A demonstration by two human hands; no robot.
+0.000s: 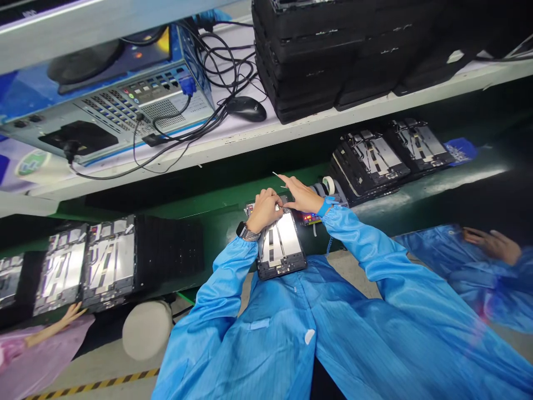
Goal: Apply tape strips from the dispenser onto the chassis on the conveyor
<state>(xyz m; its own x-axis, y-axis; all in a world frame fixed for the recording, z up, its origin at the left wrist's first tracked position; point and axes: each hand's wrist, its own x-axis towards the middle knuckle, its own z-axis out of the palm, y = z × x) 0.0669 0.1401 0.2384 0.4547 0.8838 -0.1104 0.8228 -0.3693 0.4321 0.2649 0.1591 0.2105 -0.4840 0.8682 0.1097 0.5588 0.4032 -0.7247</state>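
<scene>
A dark tablet-sized device frame point(278, 244) with a bare metal back and black strips lies on the green conveyor belt point(233, 214). My left hand point(264, 210), with a wristwatch, pinches at the frame's far end. My right hand point(302, 195), with a blue wrist strap, reaches in from the right, its fingertips beside my left hand. A thin white sliver point(275, 174) sticks out near its upper fingertip; I cannot tell whether it is held. A small circuit board point(311, 219) with lit LEDs lies just beyond the frame.
A tape roll point(328, 185) and open device frames point(368, 164) sit on the belt to the right; more frames point(108, 261) lie left. A co-worker's hand point(493, 245) shows at right, another's point(69, 316) at left. Overhead, a shelf holds a computer point(125, 94), mouse point(245, 108), cables.
</scene>
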